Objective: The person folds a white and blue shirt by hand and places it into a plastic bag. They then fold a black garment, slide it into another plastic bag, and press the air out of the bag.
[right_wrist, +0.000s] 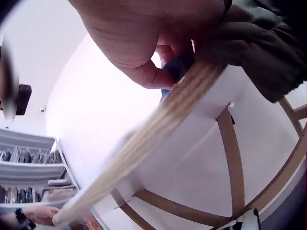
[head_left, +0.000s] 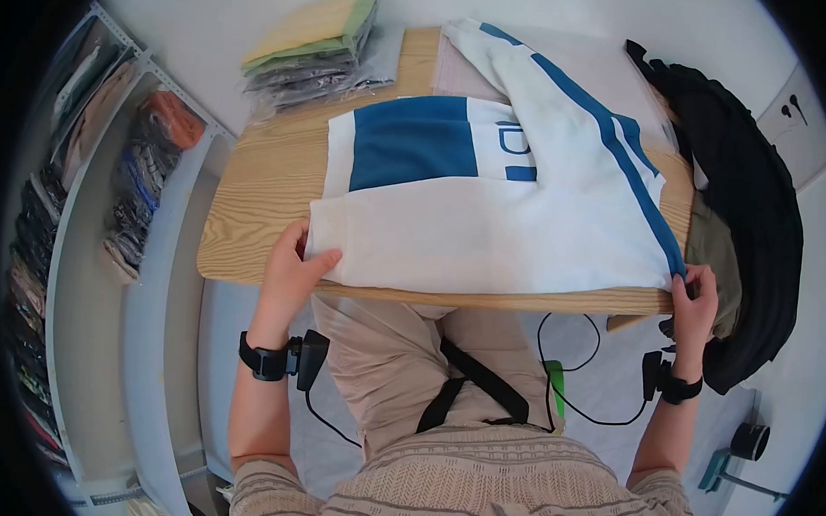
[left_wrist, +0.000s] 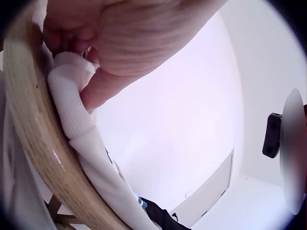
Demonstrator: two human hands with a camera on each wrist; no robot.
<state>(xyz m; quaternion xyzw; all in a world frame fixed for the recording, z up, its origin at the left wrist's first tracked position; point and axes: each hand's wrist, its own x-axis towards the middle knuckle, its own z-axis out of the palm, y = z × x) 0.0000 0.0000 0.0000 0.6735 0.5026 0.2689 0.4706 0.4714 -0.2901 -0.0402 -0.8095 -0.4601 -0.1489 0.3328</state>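
A white garment with blue panels and stripes [head_left: 414, 235] lies on the wooden table, its near side along the front edge. At its left end my left hand [head_left: 294, 267] pinches the white ribbed edge, thumb on top; the left wrist view has the hand [left_wrist: 129, 38] curled round the ribbed cuff [left_wrist: 69, 96]. My right hand [head_left: 695, 304] pinches the near right corner, where the blue stripe ends. In the right wrist view, that hand [right_wrist: 144, 38] holds a dark blue bit of cloth [right_wrist: 178, 67] at the table edge.
Bagged folded clothes [head_left: 306, 59] sit at the table's back left, with a clear plastic packet [head_left: 610, 74] at the back right. Dark clothing [head_left: 751, 206] hangs over the right side. Shelves of bagged garments [head_left: 147, 176] stand left. A black cable [head_left: 598, 421] hangs below.
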